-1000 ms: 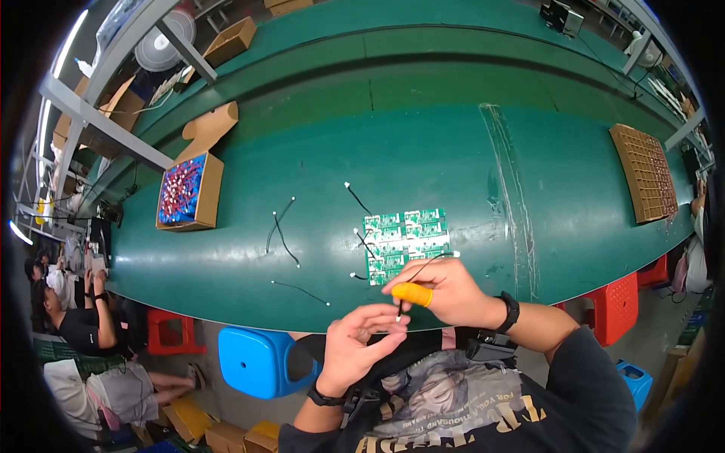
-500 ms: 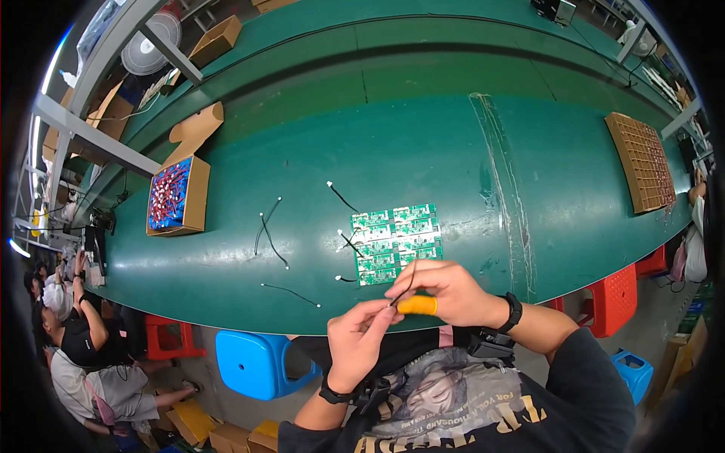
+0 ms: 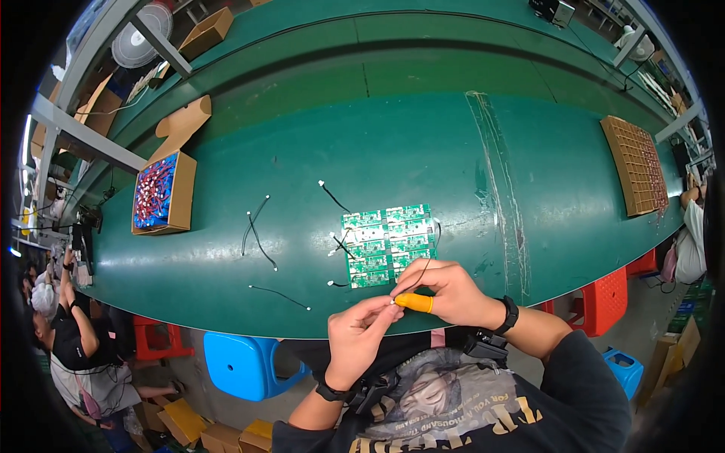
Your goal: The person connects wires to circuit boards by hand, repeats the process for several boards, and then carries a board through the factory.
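Note:
Near the front edge of the bench, my left hand (image 3: pixel 355 332) and my right hand (image 3: pixel 453 294) meet fingertip to fingertip. Both pinch one end of a thin black cable (image 3: pixel 432 260), where a small white connector shows between the fingers. The cable's other end rises past my right hand to the panel's right side. A yellow finger cot (image 3: pixel 414 303) covers one right finger. Just beyond lies a green circuit board panel (image 3: pixel 388 245) of several joined boards. Black cables, one (image 3: pixel 334 197) at its upper left corner, touch or overlap its left side.
More loose black cables (image 3: pixel 260 241) lie left of the panel on the green bench (image 3: pixel 302 151). At far left stands an open carton (image 3: pixel 181 192) of blue parts with red wires. A divided cardboard tray (image 3: pixel 634 166) is at far right. Blue (image 3: pixel 242 366) and red stools (image 3: pixel 600 302) stand along the front.
The cable's free end now swings out to the right, over the panel's right edge. Both hands stay together at the white connector. The whole view has shifted slightly.

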Action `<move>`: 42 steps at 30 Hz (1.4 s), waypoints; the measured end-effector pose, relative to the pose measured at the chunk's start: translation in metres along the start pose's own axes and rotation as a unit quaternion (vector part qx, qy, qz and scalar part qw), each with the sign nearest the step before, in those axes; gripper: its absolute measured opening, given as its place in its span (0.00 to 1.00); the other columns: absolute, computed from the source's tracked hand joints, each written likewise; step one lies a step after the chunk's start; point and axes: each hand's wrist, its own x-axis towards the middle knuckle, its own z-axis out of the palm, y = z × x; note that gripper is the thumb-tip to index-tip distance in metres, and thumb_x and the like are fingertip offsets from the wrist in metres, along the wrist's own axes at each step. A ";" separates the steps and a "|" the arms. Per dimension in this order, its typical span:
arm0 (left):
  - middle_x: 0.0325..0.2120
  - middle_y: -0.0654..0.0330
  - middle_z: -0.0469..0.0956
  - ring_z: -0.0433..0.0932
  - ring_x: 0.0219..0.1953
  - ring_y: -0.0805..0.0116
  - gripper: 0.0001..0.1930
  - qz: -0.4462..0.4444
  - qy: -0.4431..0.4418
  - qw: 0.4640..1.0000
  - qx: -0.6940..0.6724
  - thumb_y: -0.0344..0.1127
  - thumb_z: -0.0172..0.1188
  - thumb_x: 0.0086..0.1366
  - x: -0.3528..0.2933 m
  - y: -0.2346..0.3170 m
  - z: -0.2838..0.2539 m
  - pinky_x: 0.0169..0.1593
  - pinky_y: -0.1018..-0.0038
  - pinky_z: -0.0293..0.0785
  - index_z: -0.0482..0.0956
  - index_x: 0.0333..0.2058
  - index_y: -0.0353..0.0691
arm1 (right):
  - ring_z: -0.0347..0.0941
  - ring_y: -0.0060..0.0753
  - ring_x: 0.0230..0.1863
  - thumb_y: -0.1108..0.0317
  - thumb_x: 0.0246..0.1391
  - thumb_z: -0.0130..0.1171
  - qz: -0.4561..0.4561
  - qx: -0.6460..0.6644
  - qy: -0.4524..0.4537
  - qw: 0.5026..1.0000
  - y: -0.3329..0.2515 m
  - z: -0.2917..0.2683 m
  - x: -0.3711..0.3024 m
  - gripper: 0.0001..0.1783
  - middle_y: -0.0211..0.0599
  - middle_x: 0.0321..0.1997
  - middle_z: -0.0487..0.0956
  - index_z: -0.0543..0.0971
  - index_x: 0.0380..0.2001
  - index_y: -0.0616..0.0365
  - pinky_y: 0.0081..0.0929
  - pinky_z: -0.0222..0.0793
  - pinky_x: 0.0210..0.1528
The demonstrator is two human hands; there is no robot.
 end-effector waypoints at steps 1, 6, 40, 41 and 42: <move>0.36 0.52 0.87 0.88 0.38 0.67 0.08 0.001 0.003 1.000 0.020 0.22 0.65 0.69 0.002 -0.002 0.000 0.43 0.74 0.86 0.84 0.45 0.26 | 0.82 0.35 0.44 0.77 0.56 0.70 -0.011 -0.039 -0.006 0.999 -0.002 -0.003 0.002 0.10 0.39 0.42 0.85 0.88 0.42 0.60 0.30 0.78 0.49; 0.33 0.51 0.87 0.88 0.34 0.69 0.08 0.034 -0.009 0.991 0.132 0.23 0.67 0.67 0.007 0.004 -0.001 0.41 0.75 0.85 0.85 0.44 0.28 | 0.82 0.37 0.44 0.76 0.56 0.70 0.008 -0.105 -0.030 0.994 -0.004 -0.009 0.000 0.09 0.39 0.41 0.85 0.88 0.41 0.60 0.31 0.78 0.48; 0.67 0.49 0.68 0.64 0.72 0.51 0.30 0.302 -0.144 0.809 0.484 0.44 0.68 0.63 0.030 -0.028 0.015 0.72 0.53 0.62 0.76 0.61 0.36 | 0.82 0.45 0.43 0.78 0.53 0.67 -0.044 -0.480 -0.033 0.876 0.002 -0.057 0.100 0.08 0.39 0.42 0.83 0.87 0.38 0.62 0.35 0.79 0.47; 0.67 0.49 0.68 0.64 0.72 0.51 0.30 0.302 -0.145 0.810 0.482 0.44 0.68 0.63 0.030 -0.028 0.015 0.72 0.53 0.62 0.76 0.61 0.36 | 0.82 0.45 0.43 0.78 0.53 0.67 -0.043 -0.480 -0.035 0.875 0.002 -0.056 0.100 0.08 0.39 0.42 0.83 0.87 0.38 0.62 0.35 0.79 0.47; 0.67 0.49 0.68 0.64 0.72 0.51 0.30 0.301 -0.144 0.811 0.481 0.44 0.68 0.63 0.030 -0.028 0.014 0.72 0.53 0.62 0.76 0.61 0.36 | 0.82 0.45 0.42 0.78 0.53 0.67 -0.040 -0.478 -0.033 0.877 0.002 -0.056 0.100 0.08 0.39 0.42 0.83 0.87 0.38 0.62 0.34 0.79 0.46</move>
